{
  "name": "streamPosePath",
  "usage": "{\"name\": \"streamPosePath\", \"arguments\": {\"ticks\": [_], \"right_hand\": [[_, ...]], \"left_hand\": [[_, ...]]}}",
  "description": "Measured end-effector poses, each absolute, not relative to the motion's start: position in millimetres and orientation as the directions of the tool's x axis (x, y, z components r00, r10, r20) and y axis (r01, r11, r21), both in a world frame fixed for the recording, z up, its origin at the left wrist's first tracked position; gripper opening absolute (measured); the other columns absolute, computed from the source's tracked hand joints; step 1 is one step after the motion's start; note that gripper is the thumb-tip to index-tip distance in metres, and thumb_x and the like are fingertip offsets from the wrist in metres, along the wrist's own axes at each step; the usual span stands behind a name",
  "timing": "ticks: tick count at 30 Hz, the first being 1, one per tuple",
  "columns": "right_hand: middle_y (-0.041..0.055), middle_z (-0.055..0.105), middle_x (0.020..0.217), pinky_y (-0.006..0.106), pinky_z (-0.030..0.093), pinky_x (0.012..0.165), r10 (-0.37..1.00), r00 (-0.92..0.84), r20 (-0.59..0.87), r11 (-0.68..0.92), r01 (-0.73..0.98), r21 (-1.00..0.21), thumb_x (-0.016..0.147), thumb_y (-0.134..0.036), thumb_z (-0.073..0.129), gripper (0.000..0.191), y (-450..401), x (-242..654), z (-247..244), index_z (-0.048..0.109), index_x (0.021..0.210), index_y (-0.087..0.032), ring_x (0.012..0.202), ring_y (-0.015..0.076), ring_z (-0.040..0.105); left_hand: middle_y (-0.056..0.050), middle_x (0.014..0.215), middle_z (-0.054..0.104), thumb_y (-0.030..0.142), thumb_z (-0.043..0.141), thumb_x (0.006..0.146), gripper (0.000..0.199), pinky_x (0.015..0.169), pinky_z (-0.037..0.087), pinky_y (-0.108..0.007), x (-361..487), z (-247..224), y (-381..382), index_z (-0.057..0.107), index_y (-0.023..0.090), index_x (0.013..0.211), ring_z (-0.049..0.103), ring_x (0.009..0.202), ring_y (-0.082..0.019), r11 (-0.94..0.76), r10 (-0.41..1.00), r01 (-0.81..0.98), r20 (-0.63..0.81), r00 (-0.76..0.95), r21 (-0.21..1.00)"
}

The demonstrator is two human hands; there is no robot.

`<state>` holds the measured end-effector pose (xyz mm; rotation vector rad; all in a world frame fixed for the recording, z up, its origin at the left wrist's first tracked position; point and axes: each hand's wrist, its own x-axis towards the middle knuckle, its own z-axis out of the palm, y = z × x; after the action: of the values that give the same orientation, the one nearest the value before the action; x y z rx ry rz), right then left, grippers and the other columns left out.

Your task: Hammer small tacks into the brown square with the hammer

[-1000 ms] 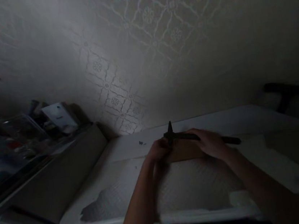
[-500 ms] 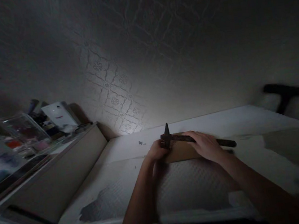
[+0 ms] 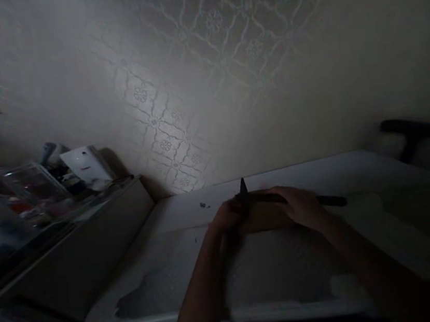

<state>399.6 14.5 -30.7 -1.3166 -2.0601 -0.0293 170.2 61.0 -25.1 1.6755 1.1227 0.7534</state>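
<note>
A dark hammer [image 3: 268, 196] lies sideways in my right hand [image 3: 302, 206], whose fingers are wrapped round its handle. The handle's end sticks out to the right, and the pointed end of the head aims upward. Under it is a flat brown board [image 3: 267, 220] on the white table. My left hand [image 3: 227, 215] is closed at the board's left end, right beside the hammer head. Whatever its fingers grip is hidden by the head and the dim light.
Several small dark bits, perhaps nails [image 3: 202, 205], lie on the white tabletop [image 3: 178, 215] to the left. A cluttered cabinet [image 3: 99, 209] with a white box [image 3: 87, 163] stands further left. Behind rises a patterned wall [image 3: 223, 102]; a black T-shaped object [image 3: 413, 131] is at the right.
The hammer and my right hand have shifted slightly to the right. My left hand stays by the hammer head. The wall looks brighter, while the table and hands look darker.
</note>
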Motion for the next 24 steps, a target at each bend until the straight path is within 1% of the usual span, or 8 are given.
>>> {"name": "streamPosePath", "arguments": {"ticks": [6,9,13,15,18,21,22,24], "right_hand": [[0.0022,0.063,0.108,0.035,0.046,0.083,0.786,-0.242,0.569,0.484,0.813,-0.323,0.078,-0.011,0.050,0.038,13.3,398.8,-29.4,0.054,0.112,-0.027,0.096,0.0209,0.059],[0.0020,0.063,0.109,0.035,0.045,0.084,0.785,-0.259,0.563,0.494,0.810,-0.315,0.077,-0.009,0.050,0.039,12.5,398.7,-28.3,0.054,0.111,-0.027,0.097,0.0207,0.059],[0.0020,0.063,0.109,0.034,0.045,0.082,0.797,-0.246,0.551,0.481,0.810,-0.335,0.079,-0.011,0.050,0.036,13.0,399.2,-27.8,0.053,0.111,-0.027,0.097,0.0207,0.059],[0.0016,0.063,0.109,0.034,0.045,0.082,0.799,-0.254,0.546,0.485,0.808,-0.335,0.078,-0.009,0.050,0.038,13.4,399.6,-28.1,0.053,0.111,-0.027,0.097,0.0205,0.059],[0.0014,0.063,0.110,0.034,0.045,0.082,0.790,-0.252,0.559,0.492,0.804,-0.334,0.077,-0.009,0.050,0.039,13.7,400.0,-29.0,0.054,0.111,-0.028,0.097,0.0204,0.059],[0.0019,0.063,0.109,0.034,0.046,0.082,0.781,-0.239,0.576,0.495,0.800,-0.339,0.078,-0.011,0.051,0.038,13.7,399.7,-29.6,0.053,0.112,-0.027,0.096,0.0201,0.059],[0.0020,0.063,0.109,0.034,0.046,0.082,0.784,-0.245,0.571,0.496,0.799,-0.339,0.078,-0.011,0.050,0.038,13.6,399.6,-29.6,0.053,0.113,-0.026,0.096,0.0201,0.059],[0.0021,0.063,0.109,0.034,0.045,0.083,0.791,-0.255,0.556,0.498,0.797,-0.341,0.079,-0.010,0.049,0.038,13.5,399.3,-29.5,0.053,0.113,-0.026,0.097,0.0203,0.059]], "left_hand": [[0.001,0.067,0.060,0.003,0.060,0.052,0.026,0.057,0.040,-0.020,171.0,-23.1,58.5,0.057,0.013,0.076,0.055,0.063,-0.012,-0.116,0.936,0.334,-0.009,0.352,0.936],[0.002,0.066,0.059,0.001,0.058,0.052,0.026,0.056,0.039,-0.019,171.0,-21.8,57.4,0.058,0.012,0.076,0.054,0.062,-0.011,-0.121,0.931,0.355,-0.018,0.365,0.927],[0.002,0.066,0.059,0.001,0.059,0.052,0.026,0.055,0.039,-0.018,170.9,-21.2,56.9,0.057,0.012,0.075,0.053,0.061,-0.010,-0.131,0.933,0.341,-0.002,0.361,0.931],[0.002,0.066,0.058,0.001,0.059,0.053,0.026,0.054,0.039,-0.018,171.0,-22.4,58.0,0.058,0.012,0.076,0.053,0.060,-0.010,-0.143,0.928,0.358,-0.001,0.372,0.923],[0.001,0.068,0.060,0.001,0.059,0.054,0.025,0.056,0.041,-0.019,170.7,-24.8,60.9,0.057,0.012,0.077,0.054,0.062,-0.010,-0.156,0.924,0.373,0.001,0.383,0.915],[-0.003,0.078,0.063,0.007,0.064,0.057,0.030,0.063,0.046,-0.022,167.3,-24.0,61.7,0.057,0.013,0.085,0.059,0.071,-0.014,-0.171,0.939,0.445,0.009,0.343,0.879],[-0.005,0.085,0.064,0.010,0.065,0.058,0.033,0.067,0.047,-0.025,165.2,-22.4,60.9,0.057,0.013,0.090,0.060,0.077,-0.016,-0.186,0.946,0.504,0.016,0.323,0.843],[-0.010,0.105,0.062,0.018,0.070,0.058,0.046,0.081,0.046,-0.031,160.2,-17.6,57.4,0.057,0.015,0.103,0.058,0.096,-0.023,-0.220,0.955,0.655,0.022,0.297,0.723]]}}
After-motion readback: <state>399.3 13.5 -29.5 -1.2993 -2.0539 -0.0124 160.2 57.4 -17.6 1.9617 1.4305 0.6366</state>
